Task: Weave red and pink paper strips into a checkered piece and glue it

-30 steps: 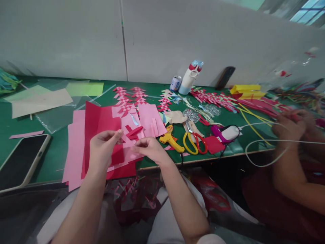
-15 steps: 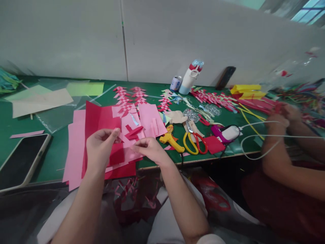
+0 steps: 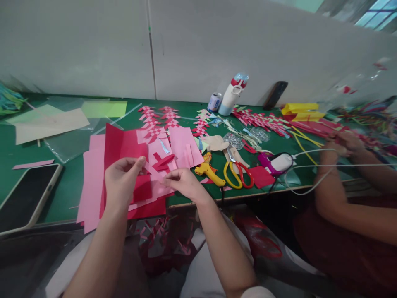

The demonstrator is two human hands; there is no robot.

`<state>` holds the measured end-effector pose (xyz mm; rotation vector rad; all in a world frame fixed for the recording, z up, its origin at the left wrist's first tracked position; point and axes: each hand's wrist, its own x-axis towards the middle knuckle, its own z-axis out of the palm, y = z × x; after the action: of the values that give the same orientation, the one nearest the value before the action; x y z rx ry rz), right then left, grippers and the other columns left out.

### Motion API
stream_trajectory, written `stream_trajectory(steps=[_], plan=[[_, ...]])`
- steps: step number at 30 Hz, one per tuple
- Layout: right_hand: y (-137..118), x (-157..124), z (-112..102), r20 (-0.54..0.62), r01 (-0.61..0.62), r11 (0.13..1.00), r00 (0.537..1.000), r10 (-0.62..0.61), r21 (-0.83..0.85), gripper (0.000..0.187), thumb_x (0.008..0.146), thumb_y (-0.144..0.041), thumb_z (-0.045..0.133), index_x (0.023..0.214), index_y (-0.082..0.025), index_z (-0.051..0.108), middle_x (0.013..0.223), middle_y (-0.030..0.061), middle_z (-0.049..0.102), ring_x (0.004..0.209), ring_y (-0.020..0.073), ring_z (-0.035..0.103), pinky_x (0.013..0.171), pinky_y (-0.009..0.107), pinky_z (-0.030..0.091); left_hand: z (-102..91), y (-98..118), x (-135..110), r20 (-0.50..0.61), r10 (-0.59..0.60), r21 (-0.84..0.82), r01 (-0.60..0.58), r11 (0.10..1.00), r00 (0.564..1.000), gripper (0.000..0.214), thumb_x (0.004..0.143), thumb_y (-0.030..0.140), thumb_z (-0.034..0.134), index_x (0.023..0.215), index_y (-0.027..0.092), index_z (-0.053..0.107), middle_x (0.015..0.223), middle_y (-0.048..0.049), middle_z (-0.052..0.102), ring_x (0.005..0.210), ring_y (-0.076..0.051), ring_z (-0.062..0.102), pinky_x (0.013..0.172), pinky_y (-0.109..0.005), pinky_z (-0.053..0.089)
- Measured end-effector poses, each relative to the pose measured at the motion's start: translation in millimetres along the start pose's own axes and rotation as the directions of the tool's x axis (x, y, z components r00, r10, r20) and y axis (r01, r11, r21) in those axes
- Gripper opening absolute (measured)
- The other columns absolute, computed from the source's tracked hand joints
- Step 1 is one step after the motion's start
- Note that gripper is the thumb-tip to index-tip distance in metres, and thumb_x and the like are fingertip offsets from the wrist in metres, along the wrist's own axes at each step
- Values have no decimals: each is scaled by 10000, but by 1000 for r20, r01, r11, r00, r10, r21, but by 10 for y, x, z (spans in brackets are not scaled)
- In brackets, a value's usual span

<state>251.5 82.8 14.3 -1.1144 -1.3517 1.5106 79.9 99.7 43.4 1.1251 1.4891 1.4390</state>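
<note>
My left hand (image 3: 122, 182) and my right hand (image 3: 182, 183) hover over a pile of red and pink paper sheets (image 3: 122, 165) at the near edge of the green table (image 3: 74, 174). Both hands are closed in a pinch on the ends of a pink paper strip (image 3: 154, 170) stretched between them. Folded red strips (image 3: 163, 161) lie just beyond my fingers. Woven pink-and-red paper pieces (image 3: 158, 120) lie farther back.
A yellow glue gun (image 3: 210, 173) and yellow-and-red scissors (image 3: 237, 171) lie right of my hands. A phone (image 3: 25, 196) rests at the left. A bottle (image 3: 231, 95) and can (image 3: 214, 101) stand by the wall. Another person's hands (image 3: 347, 142) work at the right.
My hands have barely moved; the left thumb shifted slightly on the strip. The other person's hands moved farther back and right over the table, dragging the white cable.
</note>
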Motion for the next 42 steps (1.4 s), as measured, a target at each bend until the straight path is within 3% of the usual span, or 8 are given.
stream_trajectory(steps=[8,20,24,29,32,34,39,42], plan=[[-23,10,9,-22,-5,998,1000,3,-57,143,692,-278,721,686,-136,700,631,6,661,610,128,582,614,249,449,-18,-4,-7,-1,13,5,-13,1000,1000,236,670,388,761,673,162,690,536,3,621,517,-123,586,564,-244,503],[-10,4,10,3,-17,996,1000,17,-87,103,724,-241,666,736,-138,673,659,-7,636,614,113,570,636,246,454,-11,-40,10,14,4,-11,-4,1000,1000,242,660,386,761,687,158,685,538,5,623,518,-123,588,563,-241,508],[-45,-8,-17,-64,-12,998,998,8,-69,163,745,-293,662,793,-139,689,670,-2,636,632,118,572,620,241,446,-46,-46,41,41,-8,-23,9,1000,999,249,674,391,755,708,158,672,552,8,625,525,-117,588,567,-232,509],[-61,-3,-143,-166,49,997,984,-58,-55,199,730,-336,687,796,-148,686,701,-2,647,653,117,575,635,237,447,-98,-29,47,165,-107,57,99,994,981,301,681,443,733,703,160,634,580,6,627,565,-127,606,583,-235,514],[-70,16,-224,-257,65,998,965,-58,22,222,710,-364,706,765,-152,669,710,12,671,644,119,580,624,237,447,-150,-13,37,289,-147,177,98,979,946,334,695,486,708,702,162,629,602,-9,642,600,-141,616,616,-249,508],[-87,28,-263,-308,72,995,950,-47,70,257,692,-395,719,756,-152,671,699,23,681,600,116,560,570,234,433,-194,-12,32,407,-161,261,55,964,899,343,698,501,698,692,166,630,615,-16,648,611,-147,611,615,-251,488],[-121,37,-293,-351,104,994,932,-84,38,224,687,-378,716,692,-156,694,624,15,667,539,109,532,538,238,433,-254,-39,21,660,-245,469,-135,873,711,290,699,475,698,717,188,665,659,-16,672,632,-172,611,570,-257,438],[-97,27,-277,-311,107,992,942,-123,-70,170,701,-329,707,680,-160,706,645,22,690,599,135,597,598,254,463,-211,-46,-4,666,-225,487,-187,853,711,299,723,493,674,796,203,693,780,-31,717,726,-196,645,640,-276,466]])
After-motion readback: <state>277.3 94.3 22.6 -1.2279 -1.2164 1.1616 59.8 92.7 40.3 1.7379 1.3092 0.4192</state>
